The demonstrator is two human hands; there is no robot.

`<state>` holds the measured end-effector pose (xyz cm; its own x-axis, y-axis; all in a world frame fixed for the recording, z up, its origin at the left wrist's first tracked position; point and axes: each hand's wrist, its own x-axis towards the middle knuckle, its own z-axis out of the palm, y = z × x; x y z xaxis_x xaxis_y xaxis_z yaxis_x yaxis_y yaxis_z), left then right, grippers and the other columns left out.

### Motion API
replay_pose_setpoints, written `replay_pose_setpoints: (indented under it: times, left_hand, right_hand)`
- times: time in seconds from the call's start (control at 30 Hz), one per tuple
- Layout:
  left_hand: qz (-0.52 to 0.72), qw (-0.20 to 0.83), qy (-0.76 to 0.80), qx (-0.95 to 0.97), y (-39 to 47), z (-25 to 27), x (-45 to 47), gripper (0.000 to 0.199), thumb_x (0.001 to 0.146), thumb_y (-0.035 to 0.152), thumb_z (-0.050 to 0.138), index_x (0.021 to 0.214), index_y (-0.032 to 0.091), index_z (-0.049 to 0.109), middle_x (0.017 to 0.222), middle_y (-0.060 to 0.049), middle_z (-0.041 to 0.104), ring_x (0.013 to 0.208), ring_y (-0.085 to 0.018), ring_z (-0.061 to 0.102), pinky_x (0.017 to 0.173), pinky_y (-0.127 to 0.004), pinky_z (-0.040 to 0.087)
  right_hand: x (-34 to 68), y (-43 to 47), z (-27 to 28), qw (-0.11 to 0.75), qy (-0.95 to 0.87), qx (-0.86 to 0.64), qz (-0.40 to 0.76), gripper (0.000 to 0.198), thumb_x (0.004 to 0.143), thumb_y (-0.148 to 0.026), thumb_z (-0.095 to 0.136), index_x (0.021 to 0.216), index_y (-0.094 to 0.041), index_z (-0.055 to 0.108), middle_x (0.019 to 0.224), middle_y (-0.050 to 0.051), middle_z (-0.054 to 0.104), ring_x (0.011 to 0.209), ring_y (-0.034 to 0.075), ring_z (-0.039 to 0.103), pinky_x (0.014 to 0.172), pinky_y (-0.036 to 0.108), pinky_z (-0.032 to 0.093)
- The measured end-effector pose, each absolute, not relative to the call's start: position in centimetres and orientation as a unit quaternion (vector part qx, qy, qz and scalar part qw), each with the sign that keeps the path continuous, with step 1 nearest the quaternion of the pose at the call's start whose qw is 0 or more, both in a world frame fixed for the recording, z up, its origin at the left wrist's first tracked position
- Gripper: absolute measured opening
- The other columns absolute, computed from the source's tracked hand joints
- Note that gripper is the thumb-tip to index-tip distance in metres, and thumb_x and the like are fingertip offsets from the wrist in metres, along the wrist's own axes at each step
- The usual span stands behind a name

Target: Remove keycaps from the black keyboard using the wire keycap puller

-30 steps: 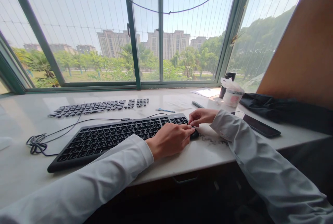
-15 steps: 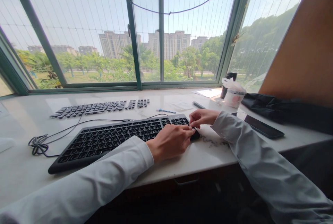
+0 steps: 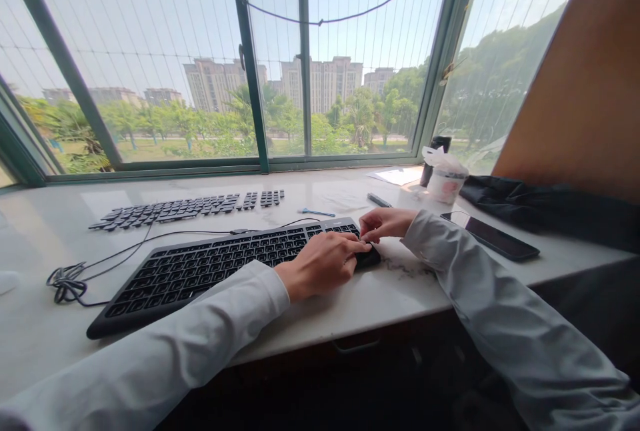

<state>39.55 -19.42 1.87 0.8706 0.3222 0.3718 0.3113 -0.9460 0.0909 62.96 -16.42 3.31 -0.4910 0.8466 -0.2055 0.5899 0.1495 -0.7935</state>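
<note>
A black keyboard (image 3: 185,267) without its keycaps lies at an angle along the front of the white counter. Across its right end rests my left hand (image 3: 325,263), palm down, with the index finger stretched towards the right corner; the thumb is hidden. My right hand (image 3: 384,223) meets those fingertips at the same corner, its thumb and forefinger pinched together. Whatever small thing may be in that pinch is hidden. Behind the keyboard, loose black keycaps (image 3: 187,209) are laid out in keyboard order. A thin blue-and-white tool (image 3: 318,212) lies between them and the keyboard.
A bundled black cable (image 3: 70,282) sits left of the keyboard. To the right are a dark pen-like object (image 3: 379,200), a phone (image 3: 493,236), a bagged cup (image 3: 447,181), a black bottle (image 3: 435,157) and dark cloth (image 3: 540,207). The counter's front edge runs below my hands.
The view has shifted slightly, moving the scene a little left. My left index finger now reaches out straighter over the corner, while my right hand stays pinched there.
</note>
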Motion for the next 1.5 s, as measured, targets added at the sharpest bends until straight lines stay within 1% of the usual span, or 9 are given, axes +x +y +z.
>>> replay_pose_setpoints:
  times: [0.17,0.37,0.53,0.67,0.87,1.03,1.27,1.37,1.5]
  left_hand:
    - [0.186,-0.024,0.165,0.968,-20.1,1.9,39.6,0.040,0.089,0.018,0.043,0.124,0.025,0.061,0.119,-0.004,0.066,0.090,-0.018,0.068,0.075,-0.029,0.054]
    - [0.147,-0.065,0.174,0.972,-20.9,1.7,39.6,0.032,0.091,0.020,0.042,0.115,0.019,0.062,0.107,-0.009,0.068,0.077,-0.019,0.068,0.064,-0.029,0.052]
    - [0.168,-0.087,0.212,0.959,-20.8,1.5,39.5,0.033,0.091,0.021,0.040,0.119,0.020,0.058,0.112,-0.009,0.067,0.078,-0.022,0.068,0.063,-0.031,0.051]
    - [0.168,-0.109,0.261,0.944,-20.7,1.7,39.3,0.028,0.092,0.021,0.037,0.105,0.018,0.061,0.099,-0.008,0.069,0.069,-0.021,0.066,0.059,-0.031,0.049]
    - [0.163,-0.110,0.268,0.943,-21.0,2.1,39.0,0.024,0.091,0.022,0.039,0.095,0.017,0.062,0.088,-0.007,0.068,0.065,-0.022,0.064,0.056,-0.031,0.047]
    - [0.167,-0.092,0.275,0.942,-20.8,2.0,39.1,0.028,0.092,0.026,0.038,0.090,0.017,0.064,0.087,-0.007,0.068,0.067,-0.022,0.065,0.058,-0.031,0.046]
    - [0.179,-0.092,0.276,0.940,-20.8,1.9,39.1,0.032,0.093,0.029,0.037,0.092,0.018,0.067,0.086,-0.007,0.069,0.065,-0.020,0.064,0.057,-0.030,0.044]
    - [0.182,-0.101,0.284,0.936,-20.6,2.4,38.9,0.036,0.094,0.030,0.035,0.088,0.017,0.068,0.084,-0.008,0.069,0.064,-0.020,0.063,0.056,-0.030,0.044]
    - [0.177,-0.134,0.335,0.916,-19.4,3.3,38.2,0.041,0.094,0.033,0.034,0.081,0.015,0.069,0.084,-0.011,0.069,0.070,-0.023,0.065,0.062,-0.032,0.046]
  right_hand:
    - [63.2,-16.3,3.1,0.148,-0.745,-0.485,0.433,0.048,0.061,-0.052,0.079,0.077,-0.011,0.061,0.069,0.002,0.063,0.061,0.010,0.055,0.060,0.028,0.045]
    - [63.5,-16.3,3.0,0.137,-0.756,-0.479,0.425,0.049,0.062,-0.054,0.077,0.078,-0.011,0.061,0.068,0.000,0.062,0.062,0.010,0.055,0.061,0.027,0.044]
    - [63.5,-16.7,3.3,0.161,-0.770,-0.479,0.388,0.048,0.066,-0.055,0.074,0.081,-0.011,0.062,0.071,0.002,0.061,0.065,0.011,0.055,0.063,0.028,0.044]
    - [63.4,-17.0,3.6,0.205,-0.787,-0.470,0.342,0.047,0.071,-0.055,0.070,0.086,-0.011,0.063,0.072,0.001,0.059,0.066,0.011,0.053,0.062,0.027,0.042]
    - [63.3,-16.6,3.1,0.167,-0.798,-0.452,0.362,0.044,0.064,-0.050,0.077,0.077,-0.013,0.058,0.064,-0.004,0.051,0.060,0.009,0.046,0.056,0.024,0.036]
    - [63.2,-16.6,2.7,0.177,-0.779,-0.446,0.403,0.047,0.060,-0.047,0.081,0.071,-0.015,0.048,0.061,-0.007,0.046,0.057,0.006,0.041,0.051,0.022,0.032]
    - [63.5,-16.7,2.9,0.173,-0.753,-0.477,0.419,0.053,0.057,-0.049,0.082,0.070,-0.018,0.041,0.055,-0.008,0.049,0.052,0.008,0.051,0.048,0.022,0.038]
    - [63.8,-16.6,3.0,0.197,-0.736,-0.535,0.366,0.053,0.063,-0.060,0.074,0.076,-0.018,0.045,0.058,-0.004,0.058,0.051,0.010,0.055,0.050,0.024,0.043]
    - [63.8,-16.7,3.1,0.143,-0.683,-0.616,0.366,0.064,0.060,-0.072,0.068,0.083,-0.015,0.053,0.060,0.004,0.065,0.051,0.015,0.061,0.052,0.029,0.050]
